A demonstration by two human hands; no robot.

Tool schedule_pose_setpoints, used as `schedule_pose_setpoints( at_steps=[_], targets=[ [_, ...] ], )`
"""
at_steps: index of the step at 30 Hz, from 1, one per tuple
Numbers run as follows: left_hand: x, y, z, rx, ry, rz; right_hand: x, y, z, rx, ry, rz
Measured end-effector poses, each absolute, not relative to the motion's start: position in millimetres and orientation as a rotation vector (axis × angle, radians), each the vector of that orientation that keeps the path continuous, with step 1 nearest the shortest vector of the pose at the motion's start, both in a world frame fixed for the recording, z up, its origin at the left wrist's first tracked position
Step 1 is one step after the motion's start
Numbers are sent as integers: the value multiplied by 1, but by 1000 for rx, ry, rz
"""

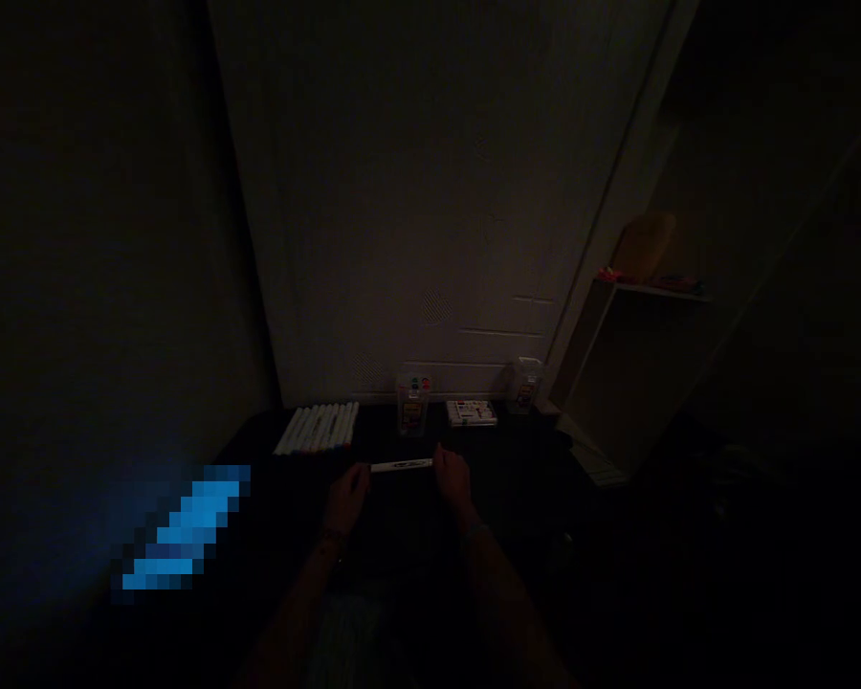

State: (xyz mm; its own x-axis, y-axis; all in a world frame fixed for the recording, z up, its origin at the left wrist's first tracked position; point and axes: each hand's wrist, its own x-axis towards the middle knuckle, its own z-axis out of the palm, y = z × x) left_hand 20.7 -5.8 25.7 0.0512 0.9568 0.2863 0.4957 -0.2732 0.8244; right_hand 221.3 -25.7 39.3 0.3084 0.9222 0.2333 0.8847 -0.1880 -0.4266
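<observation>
White plastic is showing between your two hands in the head view: you are holding a marker (400,466) level, crosswise in front of you, just above the dark surface (517,459). Your left hand (345,500) is pinching its left end and your right hand (453,481) is pinching its right end. Each grip is closing on the barrel with the fingertips, though the room is too dim to tell the single fingers apart.

Judging by its look, the marker is light and stiff, a slim smooth tube that is not bending under its own weight. The plastic is probably a little slippery, and a round barrel like this is likely to roll if it is lying loose on the surface. It does not look fragile. The two ends are the natural places to hold it, as you are doing, with the bare middle running free between your hands. Which end is carrying the cap, I cannot tell.

Behind your hands, near the wall, a row of markers (318,428) is lying side by side to the left. A clear box (411,402) is standing near the middle, a flat pack (472,413) is lying just right of it, and a second clear tub (526,386) is standing further right. A shelf (652,287) is rising at the right, well apart from your hands.
</observation>
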Motion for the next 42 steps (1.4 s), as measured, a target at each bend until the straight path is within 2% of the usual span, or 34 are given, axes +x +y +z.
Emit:
schedule_pose_setpoints(
  at_steps=[8,16,42],
  targets=[
    [19,-5,26,1830,1446,1132,222,-22,35,-2105,-1603,39],
    [21,-5,24,1849,1470,1130,219,-29,48,-2129,-1610,161],
    [23,-9,29,1920,1456,1106,219,-29,46,-2147,-1595,141]
  ],
)
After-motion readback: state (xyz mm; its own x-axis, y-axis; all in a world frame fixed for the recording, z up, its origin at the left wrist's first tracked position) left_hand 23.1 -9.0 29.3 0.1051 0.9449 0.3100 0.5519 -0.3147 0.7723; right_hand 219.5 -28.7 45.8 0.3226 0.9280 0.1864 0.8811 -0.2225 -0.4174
